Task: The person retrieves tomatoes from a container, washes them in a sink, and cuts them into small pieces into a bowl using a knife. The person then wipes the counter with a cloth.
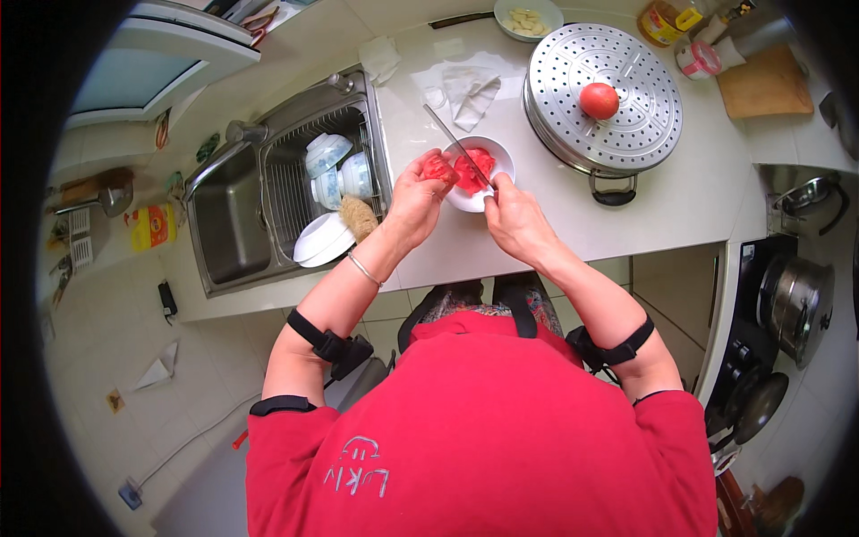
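Note:
A cut piece of tomato point(439, 169) is held in my left hand point(417, 194), just over the left rim of a white bowl point(504, 153). Inside the bowl lie red tomato pieces point(475, 168). My right hand point(517, 216) grips a knife point(448, 131) by its handle. Its narrow blade crosses above the bowl, pointing up and to the left. A whole tomato point(598, 101) rests on the perforated metal steamer tray point(631, 141), right of the bowl.
At left is a steel sink point(231, 221); patterned bowls point(327, 153), a white dish point(323, 239) and a scrubber point(358, 218) sit in its rack. A bowl of pale cloves point(527, 21) and a crumpled cloth point(471, 94) lie behind. Pots stand on the stove point(750, 295) at right.

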A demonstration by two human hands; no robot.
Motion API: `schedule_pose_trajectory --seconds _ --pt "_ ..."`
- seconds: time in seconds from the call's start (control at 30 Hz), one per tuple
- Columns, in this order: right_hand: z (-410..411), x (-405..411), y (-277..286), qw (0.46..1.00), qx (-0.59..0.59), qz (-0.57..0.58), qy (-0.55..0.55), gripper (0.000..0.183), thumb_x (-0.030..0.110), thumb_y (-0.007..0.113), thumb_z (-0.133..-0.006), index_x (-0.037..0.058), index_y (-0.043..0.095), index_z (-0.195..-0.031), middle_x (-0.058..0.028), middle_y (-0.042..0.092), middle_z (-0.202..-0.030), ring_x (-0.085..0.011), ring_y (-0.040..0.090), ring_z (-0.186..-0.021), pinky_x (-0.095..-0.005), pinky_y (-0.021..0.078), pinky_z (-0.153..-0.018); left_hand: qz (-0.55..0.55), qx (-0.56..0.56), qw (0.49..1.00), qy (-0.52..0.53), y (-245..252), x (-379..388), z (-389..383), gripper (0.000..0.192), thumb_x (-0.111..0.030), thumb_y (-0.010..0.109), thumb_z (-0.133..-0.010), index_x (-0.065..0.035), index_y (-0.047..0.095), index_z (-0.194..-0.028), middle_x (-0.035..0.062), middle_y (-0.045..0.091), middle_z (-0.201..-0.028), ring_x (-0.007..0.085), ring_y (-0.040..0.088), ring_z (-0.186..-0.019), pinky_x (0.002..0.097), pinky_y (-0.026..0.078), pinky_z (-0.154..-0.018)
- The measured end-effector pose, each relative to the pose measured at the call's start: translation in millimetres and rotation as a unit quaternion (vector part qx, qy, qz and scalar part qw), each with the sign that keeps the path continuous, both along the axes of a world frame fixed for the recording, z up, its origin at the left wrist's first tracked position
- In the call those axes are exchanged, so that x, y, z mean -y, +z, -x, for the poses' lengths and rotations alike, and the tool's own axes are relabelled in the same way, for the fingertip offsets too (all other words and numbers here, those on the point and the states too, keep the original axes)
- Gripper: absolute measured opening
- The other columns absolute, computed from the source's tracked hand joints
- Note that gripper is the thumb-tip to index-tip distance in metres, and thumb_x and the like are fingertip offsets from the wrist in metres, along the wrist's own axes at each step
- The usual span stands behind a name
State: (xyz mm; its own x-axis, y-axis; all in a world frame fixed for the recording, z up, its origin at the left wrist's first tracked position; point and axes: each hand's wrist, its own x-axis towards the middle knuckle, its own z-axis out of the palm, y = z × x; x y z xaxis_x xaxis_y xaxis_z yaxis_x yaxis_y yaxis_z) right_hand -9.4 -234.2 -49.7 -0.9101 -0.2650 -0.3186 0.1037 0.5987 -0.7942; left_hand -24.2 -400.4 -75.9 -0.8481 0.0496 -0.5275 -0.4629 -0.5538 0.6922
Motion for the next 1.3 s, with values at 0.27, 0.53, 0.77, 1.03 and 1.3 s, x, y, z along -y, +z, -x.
schedule_pose_trajectory --seconds 0.27,0.53,0.77,1.03,1.3 --pt "-12.8 -3.0 25.0 0.998 -0.007 0.039 0.043 0.019 0.01 0.044 -0.082 -0.0034 0.04 -0.094 -0.0307 0.054 -0.064 -0.0491 0.053 -0.065 -0.0536 0.0422 -0.062 0.008 0.003 1.0 0.003 -1.0 3.5 3.8 0.05 0.016 0.045 -0.074 0.004 0.033 -0.122 0.0147 0.048 -0.115 0.0233 0.051 -0.105 0.0331 0.04 -0.095" --pt "-8.8 1.5 27.2 0.998 0.013 -0.014 0.062 0.016 0.008 0.042 -0.081 -0.0042 0.038 -0.091 -0.0302 0.055 -0.067 -0.0474 0.055 -0.066 -0.0535 0.0437 -0.062 0.07 0.002 0.997 -0.015 12.1 -10.7 -0.8 0.044 0.015 0.045 -0.076 0.0061 0.037 -0.118 0.0135 0.05 -0.112 0.0223 0.052 -0.105 0.0323 0.042 -0.094" --pt "-5.8 13.4 10.2 0.998 0.01 -0.046 0.04 0.018 0.01 0.042 -0.083 -0.002 0.037 -0.095 -0.0308 0.054 -0.067 -0.049 0.053 -0.067 -0.054 0.0409 -0.062 0.08 0.001 0.996 -0.034 10.9 -13.9 -2.9 0.045 0.015 0.043 -0.074 0.0053 0.038 -0.118 0.0124 0.05 -0.112 0.0213 0.052 -0.105 0.0312 0.042 -0.093" --pt "-5.3 23.9 2.5 0.997 0.025 -0.063 0.047 0.018 0.011 0.041 -0.084 -0.0036 0.035 -0.093 -0.0296 0.056 -0.069 -0.0481 0.054 -0.068 -0.0541 0.0422 -0.063 0.053 0.017 0.998 -0.017 4.1 -11.4 -9.0 0.042 0.015 0.043 -0.073 0.0063 0.042 -0.114 0.0131 0.054 -0.108 0.0193 0.055 -0.098 0.0281 0.044 -0.086" --pt "-3.3 27.7 -0.2 0.995 0.018 -0.091 0.048 0.018 0.011 0.041 -0.083 -0.0025 0.035 -0.094 -0.0288 0.057 -0.071 -0.0477 0.055 -0.07 -0.0544 0.0434 -0.063 0.07 0.012 0.997 -0.03 -1.5 -11.7 -7.9 0.039 0.015 0.043 -0.072 0.0033 0.047 -0.109 0.0102 0.056 -0.105 0.0191 0.055 -0.096 0.029 0.044 -0.087"
